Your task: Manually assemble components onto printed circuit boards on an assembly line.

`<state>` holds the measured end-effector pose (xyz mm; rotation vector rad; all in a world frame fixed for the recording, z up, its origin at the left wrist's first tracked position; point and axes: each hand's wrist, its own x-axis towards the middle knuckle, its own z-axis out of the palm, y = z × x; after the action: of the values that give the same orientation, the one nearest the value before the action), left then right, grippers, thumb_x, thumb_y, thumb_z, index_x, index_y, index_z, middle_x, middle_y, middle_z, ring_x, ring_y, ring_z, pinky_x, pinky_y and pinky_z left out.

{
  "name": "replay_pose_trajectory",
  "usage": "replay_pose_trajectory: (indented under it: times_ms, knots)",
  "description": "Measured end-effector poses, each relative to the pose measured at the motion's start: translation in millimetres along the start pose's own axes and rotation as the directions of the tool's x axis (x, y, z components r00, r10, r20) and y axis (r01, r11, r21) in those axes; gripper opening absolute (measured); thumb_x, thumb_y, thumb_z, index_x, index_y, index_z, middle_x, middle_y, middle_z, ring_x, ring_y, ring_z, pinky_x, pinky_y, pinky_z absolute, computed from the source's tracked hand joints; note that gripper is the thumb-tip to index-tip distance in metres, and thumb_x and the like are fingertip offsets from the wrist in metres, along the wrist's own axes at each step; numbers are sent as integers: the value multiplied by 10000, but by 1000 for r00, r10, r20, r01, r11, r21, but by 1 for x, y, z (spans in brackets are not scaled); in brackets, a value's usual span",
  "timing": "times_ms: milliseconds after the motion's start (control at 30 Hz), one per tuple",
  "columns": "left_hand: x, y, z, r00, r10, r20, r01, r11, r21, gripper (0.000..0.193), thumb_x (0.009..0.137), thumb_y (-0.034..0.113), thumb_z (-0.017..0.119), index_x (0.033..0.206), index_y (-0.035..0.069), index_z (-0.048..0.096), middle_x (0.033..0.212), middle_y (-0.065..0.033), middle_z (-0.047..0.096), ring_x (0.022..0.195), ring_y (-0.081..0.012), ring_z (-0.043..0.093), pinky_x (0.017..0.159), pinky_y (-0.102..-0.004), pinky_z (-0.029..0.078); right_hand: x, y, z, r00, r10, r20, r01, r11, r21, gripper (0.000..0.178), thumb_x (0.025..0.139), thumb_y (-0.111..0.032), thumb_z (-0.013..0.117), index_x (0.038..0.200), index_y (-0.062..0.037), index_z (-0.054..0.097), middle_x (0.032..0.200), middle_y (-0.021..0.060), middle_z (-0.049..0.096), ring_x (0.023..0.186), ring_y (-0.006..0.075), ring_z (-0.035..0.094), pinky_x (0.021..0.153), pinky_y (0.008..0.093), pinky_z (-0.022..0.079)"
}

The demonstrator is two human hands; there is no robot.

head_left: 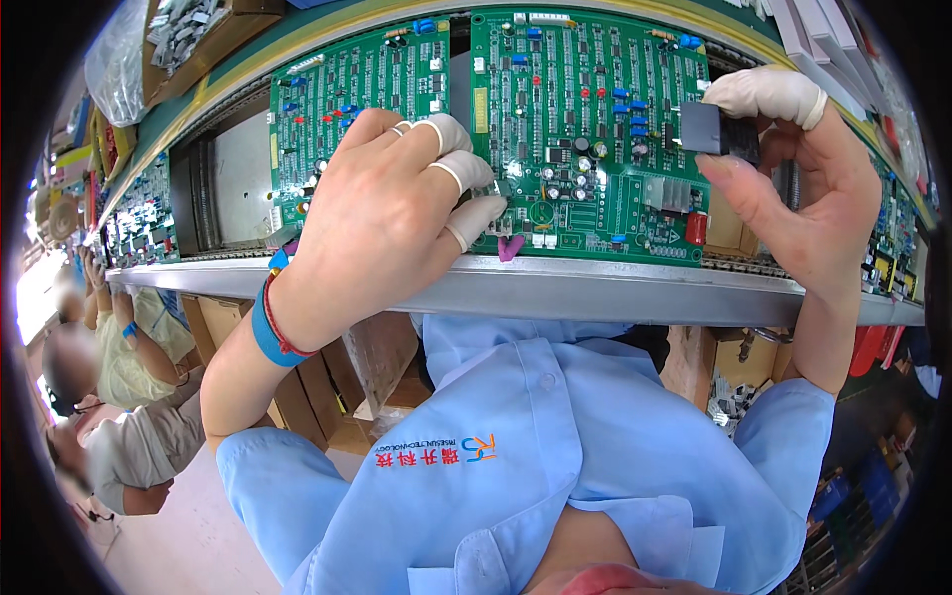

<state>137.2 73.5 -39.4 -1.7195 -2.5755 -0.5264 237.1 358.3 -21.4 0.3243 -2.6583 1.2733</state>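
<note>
A large green circuit board (585, 109), full of small parts, lies in front of me on the line. My left hand (382, 213) reaches across a second green board (297, 94) to the first board's lower left corner. Its fingertips, in white finger cots, are drawn together over that corner; what they pinch there is hidden. A purple piece (510, 247) sits on the board edge just below them. Off the board's right side, my right hand (808, 169) grips a dark grey and black rectangular block (702, 129) between thumb and cot-covered fingers, raised above the rail.
A metal rail (555, 288) runs along the near side of the boards. More boards stand farther along at the left (139, 218) and right. Far left holds a cardboard box of grey parts (183, 35). Beneath the line is a bin of metal pieces (732, 397). Co-workers sit at left.
</note>
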Motion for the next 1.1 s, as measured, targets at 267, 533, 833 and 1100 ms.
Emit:
replay_pose_trajectory:
  times_ms: [267,533,833,1100]
  knots:
    - [0,0,-2,998,-19,55,18,999,27,156,696,148,773,796,61,691,836,-60,599,706,-246,559,723,-357,439,3,3,8,996,-91,26,91,996,13,385,768,24,729,1134,18,610,1108,45,628,794,38,528,645,158,386]
    - [5,6,-3,998,-37,48,36,999,16,157,692,135,784,806,69,697,827,-44,607,714,-245,561,716,-356,436,12,-25,14,997,65,-30,-69,989,-133,291,717,-98,797,939,20,651,812,86,653,646,97,598,545,209,448]
    - [5,8,-1,998,-30,51,28,999,31,175,674,137,799,794,71,690,857,-35,628,732,-232,574,723,-345,428,5,-27,16,995,68,-73,-78,987,-140,307,697,-87,805,935,31,651,823,110,661,670,140,628,575,250,486]
    - [13,17,-12,982,15,187,-44,988,150,239,658,127,814,871,86,715,893,-23,640,809,-250,553,707,-343,456,5,-30,13,997,58,-44,-66,978,-200,316,687,-81,810,935,34,651,824,122,662,686,155,638,586,263,495]
